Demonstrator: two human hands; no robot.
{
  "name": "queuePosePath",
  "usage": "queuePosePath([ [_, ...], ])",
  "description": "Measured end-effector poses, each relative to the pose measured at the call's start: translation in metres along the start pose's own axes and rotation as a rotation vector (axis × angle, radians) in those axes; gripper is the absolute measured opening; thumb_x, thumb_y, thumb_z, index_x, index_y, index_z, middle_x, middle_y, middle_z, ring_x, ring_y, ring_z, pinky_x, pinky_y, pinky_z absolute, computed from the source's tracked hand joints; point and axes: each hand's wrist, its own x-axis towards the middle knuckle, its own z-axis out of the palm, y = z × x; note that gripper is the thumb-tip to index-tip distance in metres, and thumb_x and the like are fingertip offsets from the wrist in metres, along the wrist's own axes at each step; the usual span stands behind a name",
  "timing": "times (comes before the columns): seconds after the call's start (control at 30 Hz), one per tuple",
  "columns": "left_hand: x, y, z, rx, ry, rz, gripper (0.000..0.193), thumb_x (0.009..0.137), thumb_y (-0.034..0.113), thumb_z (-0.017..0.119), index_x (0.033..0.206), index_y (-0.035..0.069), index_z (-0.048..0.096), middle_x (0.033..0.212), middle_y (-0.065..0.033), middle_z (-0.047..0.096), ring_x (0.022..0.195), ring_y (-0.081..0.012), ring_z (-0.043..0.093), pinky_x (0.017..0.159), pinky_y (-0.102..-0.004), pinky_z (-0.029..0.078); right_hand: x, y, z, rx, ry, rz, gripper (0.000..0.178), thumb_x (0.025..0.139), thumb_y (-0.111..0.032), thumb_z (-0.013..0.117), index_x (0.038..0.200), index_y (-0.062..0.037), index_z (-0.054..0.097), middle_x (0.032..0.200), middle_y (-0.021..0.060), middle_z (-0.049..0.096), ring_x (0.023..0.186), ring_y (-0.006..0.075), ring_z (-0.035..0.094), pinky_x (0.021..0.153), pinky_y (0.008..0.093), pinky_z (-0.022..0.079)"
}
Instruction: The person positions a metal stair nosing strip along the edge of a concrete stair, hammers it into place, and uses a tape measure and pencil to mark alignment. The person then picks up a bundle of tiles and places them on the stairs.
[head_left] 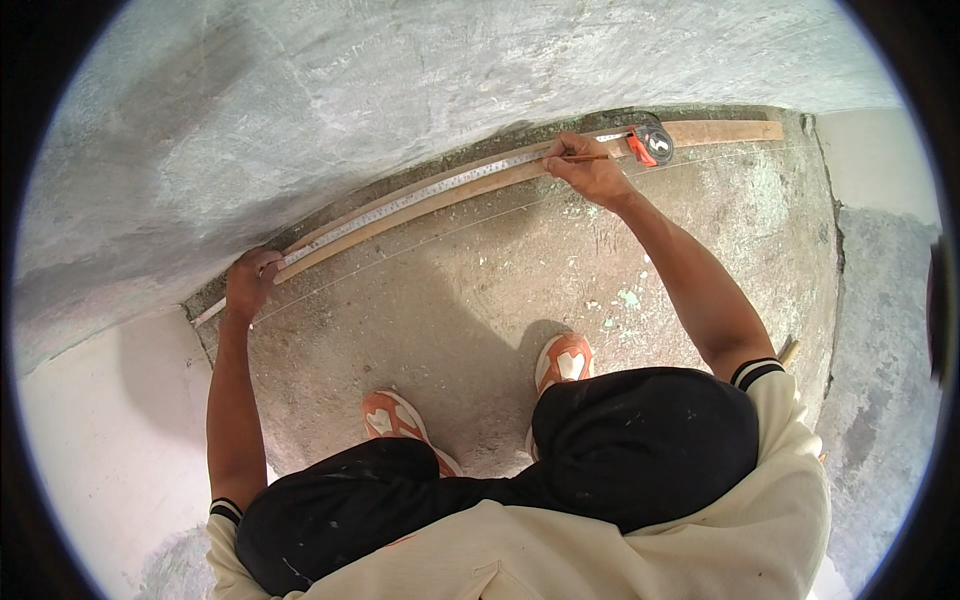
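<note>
A long wooden strip [725, 131] lies on the floor along the foot of the wall. Stretched over it is the pale blade [420, 195] of a tape measure, whose black and red case [655, 145] rests on the strip toward the right. My left hand [250, 283] is closed on the blade near its left end, close to the corner; part of its grip is hidden. Farther right, my right hand [592, 180] pinches a thin brown pencil [585, 157], which points toward the case. Its fingertips are at the blade's edge.
A grey plastered wall [400, 80] rises just beyond the strip. Side walls stand at the left [130, 400] and right [880, 300]. A thin pale line [430, 237] runs along the rough floor [400, 320]. My shoes [563, 360] are planted behind it.
</note>
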Motion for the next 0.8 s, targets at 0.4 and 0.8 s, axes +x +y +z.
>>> queuePosePath([
  [0.4,0.0,0.003,-0.002,0.016,-0.017,-0.006,0.017,0.093,0.012,0.073,0.108,0.007,0.079,0.11,-0.0138,0.076,0.099,-0.0342,0.073,0.087,-0.0413,0.056,0.0,0.0,0.0,-0.035,0.008,0.002,0.018,0.094,-0.023,0.073,0.098,-0.005,0.07,0.083,-0.0009,0.065,0.08,0.0084,0.058,0.073,0.0293,0.049],
  [0.8,0.0,0.004,-0.003,0.05,-0.002,0.018,0.017,0.093,0.01,0.072,0.108,0.007,0.078,0.108,-0.0122,0.076,0.096,-0.0327,0.073,0.084,-0.0405,0.056,0.0,0.0,-0.001,-0.015,-0.013,0.009,0.019,0.094,-0.022,0.073,0.096,-0.0044,0.069,0.082,-0.002,0.063,0.08,0.008,0.057,0.072,0.0291,0.048],
])
